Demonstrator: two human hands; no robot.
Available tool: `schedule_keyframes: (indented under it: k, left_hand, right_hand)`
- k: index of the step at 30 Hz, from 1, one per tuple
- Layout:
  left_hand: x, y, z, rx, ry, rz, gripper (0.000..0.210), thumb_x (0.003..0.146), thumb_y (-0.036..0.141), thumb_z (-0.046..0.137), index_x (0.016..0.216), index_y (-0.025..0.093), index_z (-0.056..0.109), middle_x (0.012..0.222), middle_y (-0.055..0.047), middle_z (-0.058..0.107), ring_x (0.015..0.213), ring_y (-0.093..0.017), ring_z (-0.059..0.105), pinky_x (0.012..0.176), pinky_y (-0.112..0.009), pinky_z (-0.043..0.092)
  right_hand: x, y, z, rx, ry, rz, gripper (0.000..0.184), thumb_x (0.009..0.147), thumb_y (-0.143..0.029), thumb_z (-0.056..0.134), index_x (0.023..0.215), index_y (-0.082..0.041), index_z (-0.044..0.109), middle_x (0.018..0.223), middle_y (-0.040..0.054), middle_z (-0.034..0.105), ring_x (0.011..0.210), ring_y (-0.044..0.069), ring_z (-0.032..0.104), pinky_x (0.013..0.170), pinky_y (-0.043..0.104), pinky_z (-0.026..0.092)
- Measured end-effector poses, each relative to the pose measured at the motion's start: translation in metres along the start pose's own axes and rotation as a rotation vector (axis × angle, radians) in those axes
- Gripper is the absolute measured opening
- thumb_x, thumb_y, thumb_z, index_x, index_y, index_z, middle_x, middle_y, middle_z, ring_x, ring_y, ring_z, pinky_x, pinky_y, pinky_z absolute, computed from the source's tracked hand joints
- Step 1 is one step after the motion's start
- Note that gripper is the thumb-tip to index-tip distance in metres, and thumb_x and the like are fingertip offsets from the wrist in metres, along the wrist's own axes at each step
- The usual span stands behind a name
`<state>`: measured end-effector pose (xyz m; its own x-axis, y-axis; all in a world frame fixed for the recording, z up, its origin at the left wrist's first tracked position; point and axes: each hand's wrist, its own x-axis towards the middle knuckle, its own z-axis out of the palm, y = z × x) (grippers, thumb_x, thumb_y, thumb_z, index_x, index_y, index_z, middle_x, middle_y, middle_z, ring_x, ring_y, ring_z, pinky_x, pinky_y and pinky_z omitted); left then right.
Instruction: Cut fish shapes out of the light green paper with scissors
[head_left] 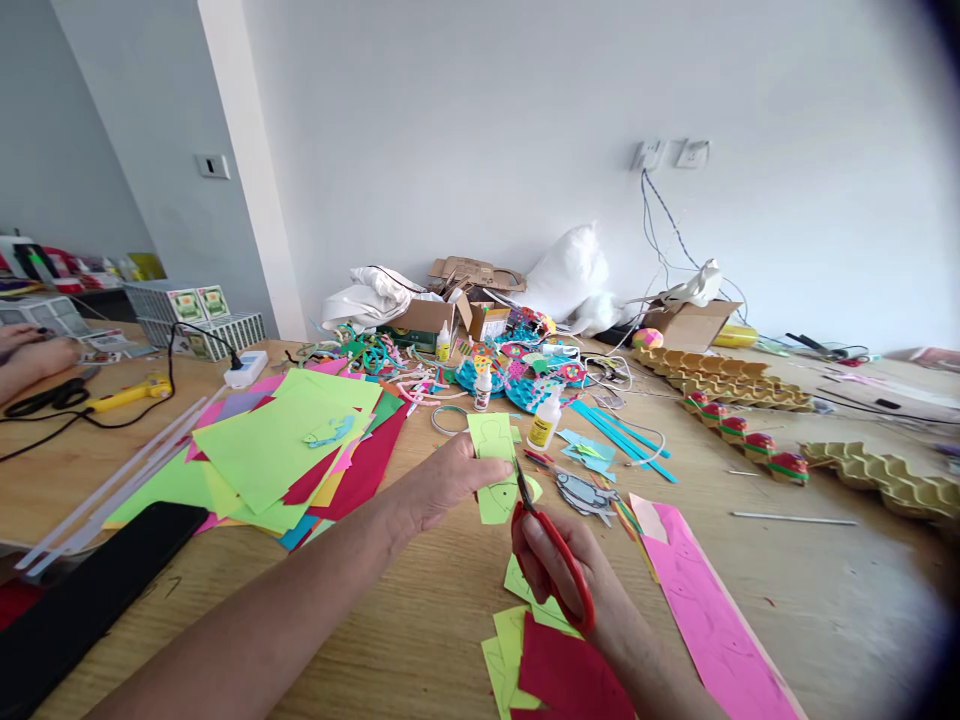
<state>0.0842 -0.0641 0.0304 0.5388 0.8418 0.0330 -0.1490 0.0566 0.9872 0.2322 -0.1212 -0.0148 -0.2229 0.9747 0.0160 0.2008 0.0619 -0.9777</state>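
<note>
My left hand (454, 477) pinches a light green strip of paper (493, 503) by its left edge, above the table. Pencil outlines show on the strip, one of them like a fish. In my right hand (566, 560) is a pair of red-handled scissors (574, 575), its dark blades at the strip's right edge. Whether the blades are biting into the paper I cannot tell. Below them lie green paper pieces (495, 640) and a dark red sheet (566, 670). Grey-blue fish cutouts (581, 492) lie just beyond my right hand.
Coloured sheets (262, 450) are heaped at left beside a black phone-like slab (97, 590). Glue bottles (544, 420) stand ahead, before a heap of crafts. Pink paper (712, 590) and egg cartons (705, 375) lie right. Another person's hands (34, 360) are at far left near a yellow glue gun (131, 393).
</note>
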Motion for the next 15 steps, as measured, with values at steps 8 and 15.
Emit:
schedule_keyframes:
  k: [8, 15]
  left_hand:
    - [-0.0003, 0.0001, 0.0017, 0.025, -0.003, -0.015, 0.016, 0.065, 0.028, 0.059, 0.074, 0.014, 0.057, 0.072, -0.004, 0.065, 0.071, -0.017, 0.06, 0.063, -0.026, 0.042]
    - [-0.0011, -0.0026, 0.0038, -0.006, -0.001, -0.006, 0.015, 0.067, 0.028, 0.059, 0.074, 0.015, 0.056, 0.074, -0.003, 0.065, 0.068, -0.015, 0.059, 0.061, -0.024, 0.042]
  right_hand:
    - [0.0006, 0.0047, 0.001, 0.016, 0.013, 0.001, 0.045, 0.078, -0.062, 0.042, 0.061, -0.021, 0.045, 0.037, -0.008, 0.04, 0.031, 0.007, 0.029, 0.034, 0.021, 0.02]
    - [0.0015, 0.0058, 0.0001, 0.017, 0.013, -0.034, 0.044, 0.08, -0.06, 0.042, 0.063, -0.019, 0.046, 0.04, -0.0075, 0.04, 0.034, 0.008, 0.034, 0.036, 0.02, 0.025]
